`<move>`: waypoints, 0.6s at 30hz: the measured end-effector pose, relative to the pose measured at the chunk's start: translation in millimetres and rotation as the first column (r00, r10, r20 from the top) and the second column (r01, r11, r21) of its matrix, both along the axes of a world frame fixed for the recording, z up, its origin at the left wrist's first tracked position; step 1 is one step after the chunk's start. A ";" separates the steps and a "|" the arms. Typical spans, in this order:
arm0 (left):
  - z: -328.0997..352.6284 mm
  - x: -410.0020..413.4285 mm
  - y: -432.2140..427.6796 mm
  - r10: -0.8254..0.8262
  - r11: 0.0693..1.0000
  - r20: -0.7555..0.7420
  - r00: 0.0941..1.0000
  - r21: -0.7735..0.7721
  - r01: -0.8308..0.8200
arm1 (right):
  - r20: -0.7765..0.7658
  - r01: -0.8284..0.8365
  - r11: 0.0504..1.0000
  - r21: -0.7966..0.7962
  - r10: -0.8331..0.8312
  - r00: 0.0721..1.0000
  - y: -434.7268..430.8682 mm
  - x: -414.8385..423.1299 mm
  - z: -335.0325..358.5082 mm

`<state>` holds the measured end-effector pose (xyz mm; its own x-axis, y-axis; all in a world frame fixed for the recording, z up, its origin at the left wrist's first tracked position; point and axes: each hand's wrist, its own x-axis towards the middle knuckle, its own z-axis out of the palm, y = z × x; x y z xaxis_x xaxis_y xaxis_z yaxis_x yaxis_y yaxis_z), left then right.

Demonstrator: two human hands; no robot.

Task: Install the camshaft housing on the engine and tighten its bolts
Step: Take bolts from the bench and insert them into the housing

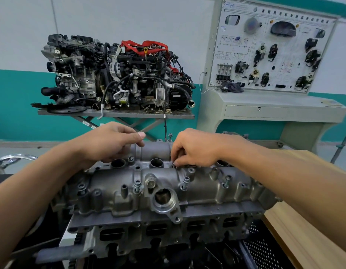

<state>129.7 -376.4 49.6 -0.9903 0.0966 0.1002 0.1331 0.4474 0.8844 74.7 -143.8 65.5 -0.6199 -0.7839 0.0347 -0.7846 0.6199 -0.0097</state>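
Camshaft housing (168, 183) sat on top of the engine (148, 232). It looked seated along the near edge; the far edge was hidden by the hands. Its long axis ran left to right across the view, square to both forearms.

Right hand (195, 150): fingers curled down, tips pinched together on the centre bolt (174, 164), which sat in the valley between the two cam tubes beside an open round bore. Judged to be starting or running the bolt in by finger.

Left hand (110, 144): fingers curled over the far cam tube, thumb stretched out toward the right hand. The fingertips were hidden behind the hand, so I could not tell whether it held a bolt or only steadied the casting.

Near-row bolts (186, 180) stood proud of their bosses along the front flange, four counted. Judged not yet run down. A far bolt (170, 135) also stood proud beyond the housing, in the gap between the two hands.

Key relation: the proud near row lay toward the person from both hands, spread along the long axis. The right hand was nearer the two right-side bolts and the left hand nearer the two left-side ones. The far bolt lay away from the person, closer to the right hand.

No wrench or ratchet was in view, so final tightening was judged some way off.

Surroundings: wooden table (308, 210) at right, other engines (117, 74) on a stand behind, training panel (271, 49) on the wall.
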 end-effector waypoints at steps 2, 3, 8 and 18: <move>0.1 0.1 -0.5 -0.006 1.000 0.010 1.000 0.013 0.006 | -0.039 -0.002 0.995 0.104 0.006 0.999 -6.1 2.4 4.8; 0.3 -0.1 -0.8 -0.009 1.000 0.014 1.000 0.021 0.008 | -0.058 -0.002 0.987 0.161 0.012 0.998 -9.5 3.8 7.1; 0.2 -0.6 -2.9 -0.025 1.000 0.034 0.999 0.020 0.024 | -0.123 0.049 0.909 0.413 0.002 0.992 -26.6 5.4 11.5; -0.8 -3.0 -6.6 -0.051 0.998 0.052 0.997 0.026 0.049 | -0.089 0.106 0.928 0.357 -0.079 0.993 -24.4 0.1 7.8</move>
